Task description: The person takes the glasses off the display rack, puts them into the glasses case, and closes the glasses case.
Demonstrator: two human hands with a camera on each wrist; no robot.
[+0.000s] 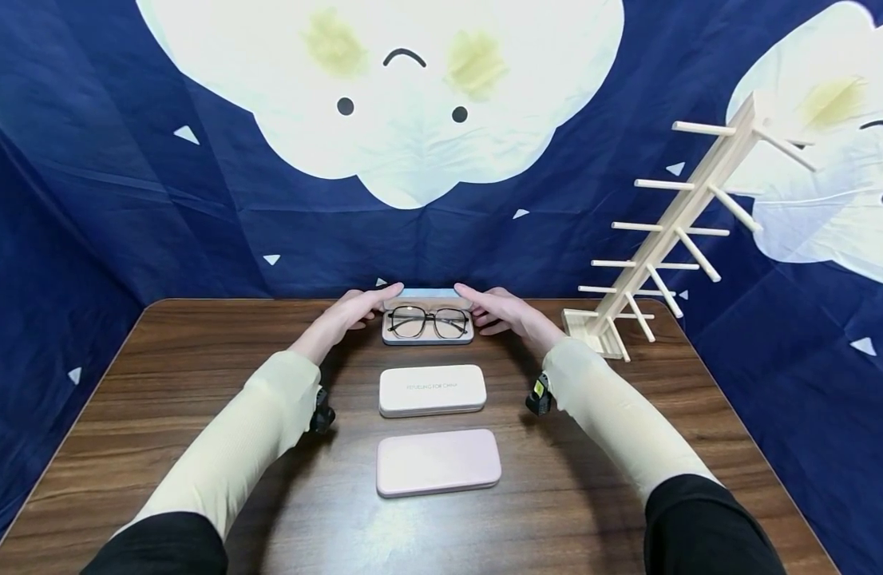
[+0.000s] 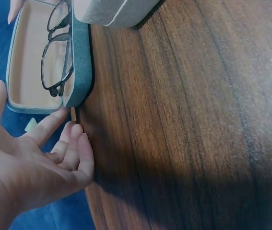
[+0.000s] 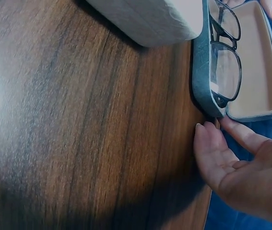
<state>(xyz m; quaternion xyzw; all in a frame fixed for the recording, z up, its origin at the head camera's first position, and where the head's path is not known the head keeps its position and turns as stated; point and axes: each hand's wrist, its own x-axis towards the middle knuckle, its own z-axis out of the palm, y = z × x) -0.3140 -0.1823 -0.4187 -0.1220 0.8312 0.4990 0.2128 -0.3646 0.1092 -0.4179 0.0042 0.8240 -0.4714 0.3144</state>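
An eyeglass case [image 1: 427, 341] with a blue-grey outside and pale lining lies unfolded at the far edge of the table, its lid tipped back. Black-framed glasses [image 1: 429, 316] rest inside it. At the case's left end is my left hand [image 1: 344, 314], thumb by the lid's corner and index fingertip near the hinge, as the left wrist view shows. My right hand [image 1: 508, 310] mirrors it at the right end; in the right wrist view its index finger [image 3: 246, 135] reaches the hinge corner. Neither hand's fingers wrap round the case. Whether the thumbs press the lid is unclear.
Nearer to me, a closed white case [image 1: 433, 390] with faint lettering and a closed pink case [image 1: 438, 462] lie in line on the wooden table [image 1: 283, 511]. A wooden rack with pegs [image 1: 646, 239] stands at the back right. Blue cloth [image 1: 197, 239] hangs behind the table.
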